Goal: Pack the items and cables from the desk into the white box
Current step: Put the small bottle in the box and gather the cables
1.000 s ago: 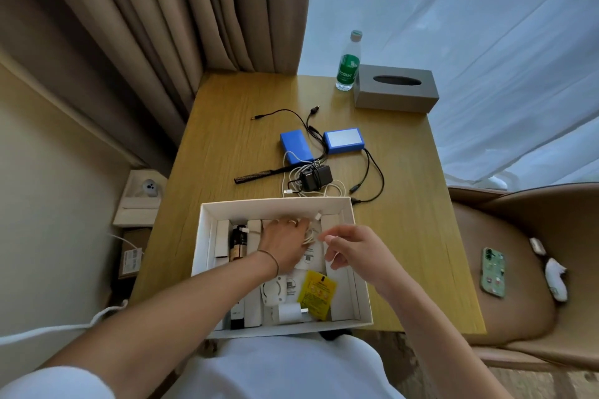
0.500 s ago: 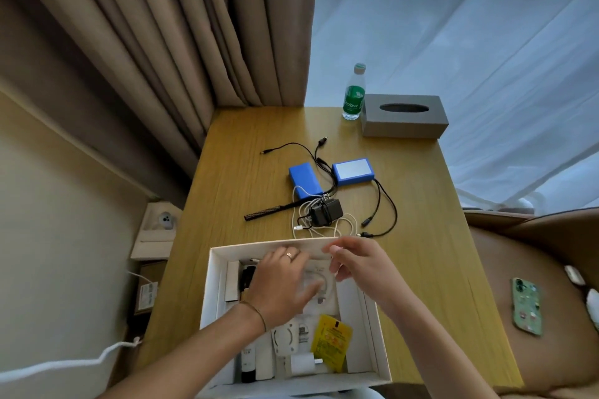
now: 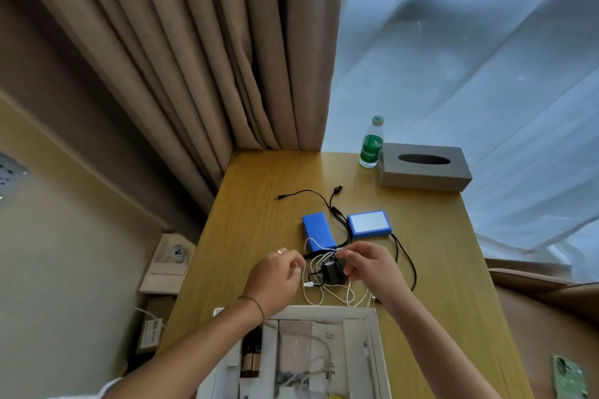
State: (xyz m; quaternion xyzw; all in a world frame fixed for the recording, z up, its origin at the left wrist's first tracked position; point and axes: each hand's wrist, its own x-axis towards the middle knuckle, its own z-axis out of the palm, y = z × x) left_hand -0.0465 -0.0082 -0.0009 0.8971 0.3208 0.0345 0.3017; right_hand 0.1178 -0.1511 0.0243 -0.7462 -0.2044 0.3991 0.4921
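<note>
The white box (image 3: pixel 293 311) sits at the desk's near edge, with packets, a dark bottle and a white cable inside. Just beyond it a black charger (image 3: pixel 331 271) lies in a tangle of white cable (image 3: pixel 319 296). My right hand (image 3: pixel 371 269) pinches the charger's right side. My left hand (image 3: pixel 278 272) is curled over the near end of a thin black stick (image 3: pixel 308 255), of which only the tip shows. Two blue battery packs (image 3: pixel 317 230) (image 3: pixel 369 223) lie behind, joined by black cables (image 3: pixel 406 264).
A green-labelled water bottle (image 3: pixel 371 142) and a grey tissue box (image 3: pixel 424 168) stand at the desk's far right. Curtains hang behind the desk. A phone (image 3: pixel 569 379) lies on the chair at lower right. A wall socket (image 3: pixel 175 254) is left of the desk.
Both hands have left the box and reached forward to the charger and cable tangle. The view has tilted up, so less of the box shows.
</note>
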